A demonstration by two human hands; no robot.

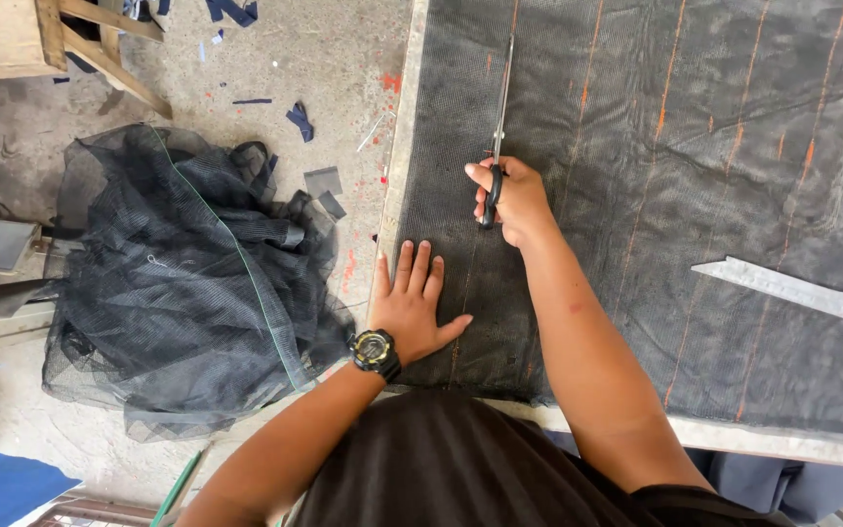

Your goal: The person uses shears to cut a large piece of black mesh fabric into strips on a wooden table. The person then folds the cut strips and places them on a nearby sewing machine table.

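Nearest, the left hand [410,310] lies flat with fingers spread, pressing black mesh [636,195] onto the table [394,185]. Just beyond, the right hand [512,201] is closed around scissors [497,146] — blades pointing away along the mesh's left edge.

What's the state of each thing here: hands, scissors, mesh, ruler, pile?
right hand: closed around the scissors' handles.
scissors: blades pointing away, lying along the mesh sheet.
left hand: flat, fingers spread, pressing the sheet down.
mesh sheet: spread flat over the table, orange lines marked on it.
metal square ruler: lying flat on the sheet, untouched.
mesh pile: crumpled on the floor.
wristwatch: strapped on the left wrist.
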